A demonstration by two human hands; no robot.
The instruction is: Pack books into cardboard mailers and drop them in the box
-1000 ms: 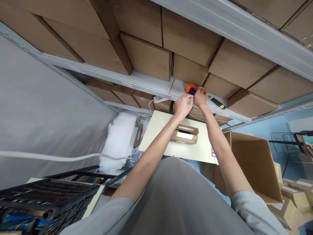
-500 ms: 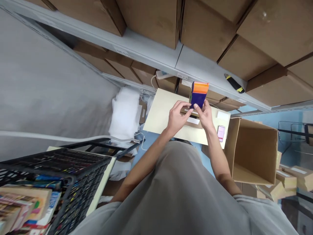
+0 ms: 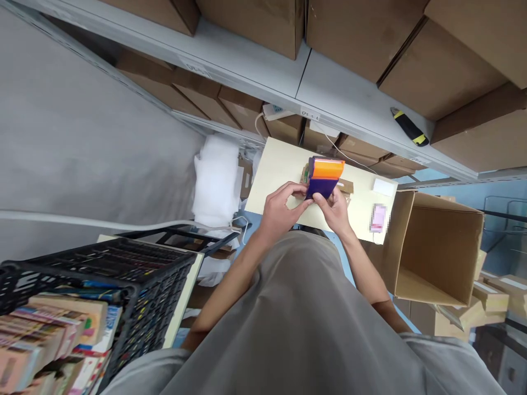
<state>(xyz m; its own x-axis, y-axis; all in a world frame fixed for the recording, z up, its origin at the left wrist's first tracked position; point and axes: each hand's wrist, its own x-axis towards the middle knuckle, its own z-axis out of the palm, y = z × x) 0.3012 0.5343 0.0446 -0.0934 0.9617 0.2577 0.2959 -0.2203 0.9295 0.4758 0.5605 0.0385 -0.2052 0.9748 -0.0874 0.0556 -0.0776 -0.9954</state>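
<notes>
Both hands hold a dark purple flat item with a bright orange band near its top, tilted above the table. Whether it is a book or a box I cannot tell. My left hand is closed at its lower left, fingertips at its left edge and thumb by the bottom corner. Gripping the lower right is my right hand, its thumb across the front face. Behind the item, a brown cardboard piece lies on the pale table, partly hidden by it and my right hand.
A pink-screened phone and a white block lie on the table's right side. An open carton stands at right. At left are a black crate of books and white wrapping. A cutter rests on the shelf above.
The purple-and-orange item has come lower and slightly left, tilting more, with both hands still on it. The camera view has shifted a little, and the cardboard under the hands is now more hidden.
</notes>
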